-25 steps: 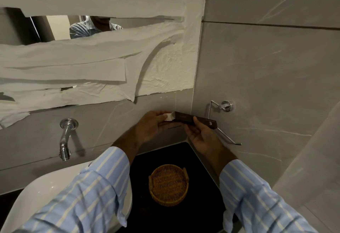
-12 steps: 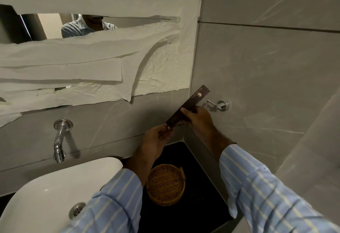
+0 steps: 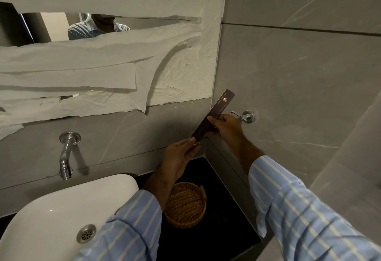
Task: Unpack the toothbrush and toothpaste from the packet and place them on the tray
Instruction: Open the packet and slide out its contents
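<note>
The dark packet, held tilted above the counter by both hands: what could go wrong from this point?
1. The packet slopes down toward the left hand; if its lower end opens, the contents may slide out and miss the wicker tray, landing on the black counter.
2. The white sink sits beside the tray, so a dropped item could roll into it.
3. The right hand is near the wall hook and may knock it.

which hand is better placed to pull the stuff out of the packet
Probably the left hand: its fingers sit at the lower end of the tilted packet, above the wicker tray. The right hand grips the packet's middle.
</note>
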`<state>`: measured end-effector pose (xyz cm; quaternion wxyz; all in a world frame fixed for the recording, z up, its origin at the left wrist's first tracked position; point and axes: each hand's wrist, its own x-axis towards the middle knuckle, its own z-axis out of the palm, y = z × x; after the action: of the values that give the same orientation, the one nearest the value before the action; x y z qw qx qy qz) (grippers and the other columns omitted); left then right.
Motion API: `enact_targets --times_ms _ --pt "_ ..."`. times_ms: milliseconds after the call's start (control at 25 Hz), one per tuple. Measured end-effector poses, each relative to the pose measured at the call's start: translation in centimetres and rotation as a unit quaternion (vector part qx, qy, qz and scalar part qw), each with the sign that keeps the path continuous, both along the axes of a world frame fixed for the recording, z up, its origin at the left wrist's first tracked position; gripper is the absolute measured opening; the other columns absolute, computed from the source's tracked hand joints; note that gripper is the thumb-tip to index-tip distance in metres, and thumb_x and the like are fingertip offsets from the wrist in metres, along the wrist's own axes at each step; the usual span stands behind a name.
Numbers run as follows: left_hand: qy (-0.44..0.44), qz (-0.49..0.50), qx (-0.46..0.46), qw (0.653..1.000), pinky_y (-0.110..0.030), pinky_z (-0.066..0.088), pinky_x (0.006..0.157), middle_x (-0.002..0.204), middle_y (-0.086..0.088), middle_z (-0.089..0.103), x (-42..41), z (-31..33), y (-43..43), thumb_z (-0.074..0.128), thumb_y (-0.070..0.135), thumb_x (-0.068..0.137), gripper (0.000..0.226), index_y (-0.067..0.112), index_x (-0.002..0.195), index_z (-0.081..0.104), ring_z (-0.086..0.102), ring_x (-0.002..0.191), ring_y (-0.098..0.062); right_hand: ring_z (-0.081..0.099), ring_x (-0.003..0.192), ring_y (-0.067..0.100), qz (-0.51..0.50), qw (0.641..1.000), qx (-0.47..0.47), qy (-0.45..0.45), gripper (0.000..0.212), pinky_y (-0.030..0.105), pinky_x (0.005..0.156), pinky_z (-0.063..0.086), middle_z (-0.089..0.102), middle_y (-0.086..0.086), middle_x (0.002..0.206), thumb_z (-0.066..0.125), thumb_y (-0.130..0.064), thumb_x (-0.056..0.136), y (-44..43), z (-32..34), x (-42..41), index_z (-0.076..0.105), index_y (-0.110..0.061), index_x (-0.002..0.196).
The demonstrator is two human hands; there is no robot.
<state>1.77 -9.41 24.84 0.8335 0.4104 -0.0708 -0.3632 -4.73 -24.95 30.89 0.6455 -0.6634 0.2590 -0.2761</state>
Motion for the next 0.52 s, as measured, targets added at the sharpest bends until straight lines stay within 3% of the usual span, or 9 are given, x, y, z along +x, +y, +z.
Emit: enact_targets --times_ms 160,320,440,520 --pt "0.023 0.006 0.007 1.0 -0.024 0.062 0.075 0.098 -0.019 0.071 -0.5 -0.2 -0.1 0.063 -0.003 0.09 0.019 -0.009 0.108 0.067 0.07 0.092 -0.024 0.074 0.096 0.027 0.007 1.0 0.008 0.004 0.036 0.044 0.085 0.061 0.074 0.016 0.109 0.07 -0.022 0.087 0.2 -0.1 -0.5 0.062 -0.001 0.116" --pt "0.019 -0.001 -0.012 1.0 -0.026 0.061 0.083 0.11 -0.02 0.072 -0.8 -0.8 0.8 0.064 -0.001 0.09 0.028 -0.007 0.117 0.066 0.073 0.098 -0.021 0.073 0.098 0.026 -0.012 1.0 0.021 -0.013 0.032 0.038 0.084 0.062 0.073 0.013 0.108 0.068 -0.021 0.089 -0.2 0.1 -1.1 0.063 -0.001 0.114" --pt "-0.045 0.01 0.014 0.999 -0.025 0.06 0.086 0.111 -0.018 0.074 -1.6 -0.5 1.4 0.068 0.001 0.088 0.027 -0.004 0.114 0.069 0.073 0.099 -0.02 0.074 0.095 0.025 -0.018 1.0 0.021 -0.009 0.032 0.037 0.08 0.063 0.074 0.014 0.107 0.069 -0.022 0.089 -0.4 0.1 -1.4 0.065 0.0 0.11" --pt "-0.129 0.023 0.061 0.99 -0.03 0.06 0.087 0.107 -0.016 0.076 -2.2 -0.1 1.5 0.073 0.006 0.085 0.025 0.001 0.11 0.073 0.073 0.098 -0.024 0.074 0.089 0.023 -0.005 0.999 0.035 -0.007 0.031 0.027 0.067 0.063 0.074 0.014 0.104 0.069 -0.019 0.089 0.0 -0.1 -1.7 0.063 0.002 0.112"
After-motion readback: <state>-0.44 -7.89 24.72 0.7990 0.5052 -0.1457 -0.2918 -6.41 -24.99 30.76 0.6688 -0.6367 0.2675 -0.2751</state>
